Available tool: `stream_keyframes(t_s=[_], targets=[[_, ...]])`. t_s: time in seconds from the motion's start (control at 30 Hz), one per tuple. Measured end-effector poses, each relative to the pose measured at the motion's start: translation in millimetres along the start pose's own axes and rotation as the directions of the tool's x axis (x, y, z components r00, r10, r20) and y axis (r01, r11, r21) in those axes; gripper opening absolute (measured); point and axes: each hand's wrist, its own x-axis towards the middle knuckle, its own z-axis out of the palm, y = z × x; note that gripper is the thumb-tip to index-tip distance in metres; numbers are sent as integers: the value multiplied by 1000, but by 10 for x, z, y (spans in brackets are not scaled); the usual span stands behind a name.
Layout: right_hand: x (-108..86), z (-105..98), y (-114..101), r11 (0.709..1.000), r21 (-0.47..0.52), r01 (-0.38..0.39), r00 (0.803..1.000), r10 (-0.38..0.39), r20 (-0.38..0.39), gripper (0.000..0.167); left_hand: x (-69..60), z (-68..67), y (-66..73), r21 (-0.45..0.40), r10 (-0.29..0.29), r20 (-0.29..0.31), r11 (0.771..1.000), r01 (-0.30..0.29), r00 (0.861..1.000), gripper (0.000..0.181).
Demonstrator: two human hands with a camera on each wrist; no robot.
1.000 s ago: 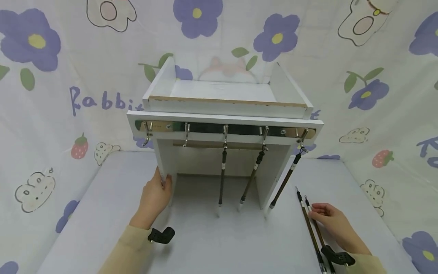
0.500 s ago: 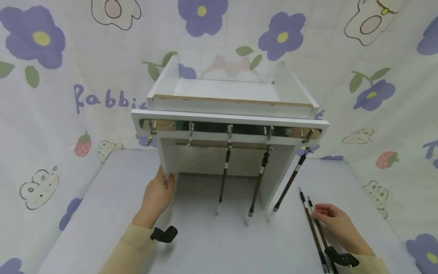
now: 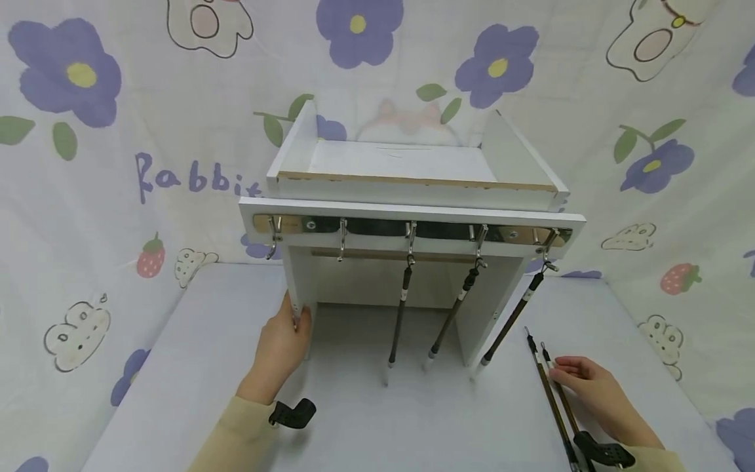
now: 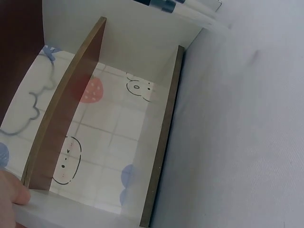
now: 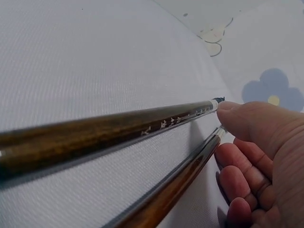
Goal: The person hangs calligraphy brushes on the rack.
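Fingers of the right hand [image 3: 601, 396], lower right of the frame, look closed in a light pinch on the top of the near brush [image 3: 565, 400], which lies on the table [image 3: 383, 426] next to a longer brush [image 3: 554, 403]. At lower left of centre, the left hand [image 3: 276, 351] grips the front edge of the shelf's [image 3: 483, 308] side panel, thumb inside. Over the last second both hands have kept their places; what moved is the middle hanging brush [image 3: 452, 316], swaying under its hook, so the tally stands at three brushes hung and two lying, with the two left hooks [image 3: 343, 239] bare. Flanking it hang a left brush [image 3: 400, 314] and an outer brush [image 3: 510, 321], all slim dark rods with pale tips. Smooth white boards make up the shelf, their cut edges raw and brown along the top tray; the metal strip [image 3: 377, 227] is mirror-bright. Up close, the lying brushes look glossy brown, one carrying pale lettering, against the table's fine weave.
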Motion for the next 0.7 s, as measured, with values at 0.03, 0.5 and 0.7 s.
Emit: stream_keyframes(t_s=[0.03,0.5,0.7], targets=[[-1,-11,3,1000,4,-3,1000,3,1,71,5,8,4,-3,1,-1,1000,-1,1000,42],[-9,-26,53,999,36,2,1000,-2,14,67,-10,41,-15,9,0,-17,1000,0,1000,42],[-57,-47,61,1000,24,11,1000,-11,9,68,0,30,13,13,25,-22,1000,-25,999,42]])
